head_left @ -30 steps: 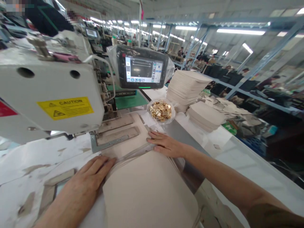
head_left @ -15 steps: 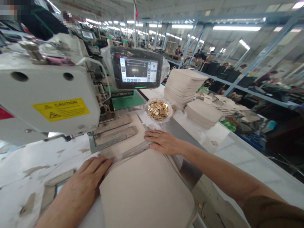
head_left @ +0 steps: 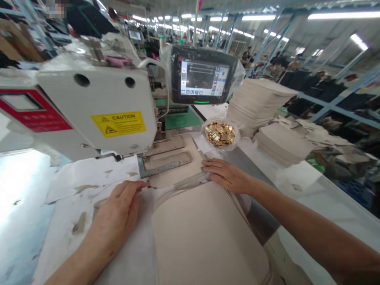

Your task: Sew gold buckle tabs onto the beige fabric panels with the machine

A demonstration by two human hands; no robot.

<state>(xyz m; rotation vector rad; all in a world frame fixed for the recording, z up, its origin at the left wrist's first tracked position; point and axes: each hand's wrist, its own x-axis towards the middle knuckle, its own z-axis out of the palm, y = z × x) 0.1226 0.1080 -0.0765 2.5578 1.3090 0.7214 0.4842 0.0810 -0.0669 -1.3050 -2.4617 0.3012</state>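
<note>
A beige panel (head_left: pixel 175 174), apparently fabric or leather, lies flat under the metal clamp frame (head_left: pixel 160 170) of a sewing machine (head_left: pixel 97 103). At its near left corner is my left hand (head_left: pixel 123 206), fingers curled together with the index fingertip at the edge; whatever is pinched there is hidden. My right hand (head_left: pixel 225 174) rests palm down at the panel's right edge, fingers stretched out flat and gripping nothing. Directly in front of me, a stack of similar beige panels (head_left: pixel 208 233) with rounded corners lies below both hands.
Gold metal pieces fill a clear plastic-lined bowl (head_left: pixel 220 133) beyond my right hand. Behind it rise a tall beige stack (head_left: pixel 258 101) and a lower one (head_left: pixel 282 142). A lit control screen (head_left: pixel 203 77) stands beside the machine. A person in dark clothing (head_left: pixel 89 19) is behind it.
The view has turned left, so everything sits further right. My left hand has drawn its fingers in from the panel's near edge to its left corner. The right hand stays at the right edge.
</note>
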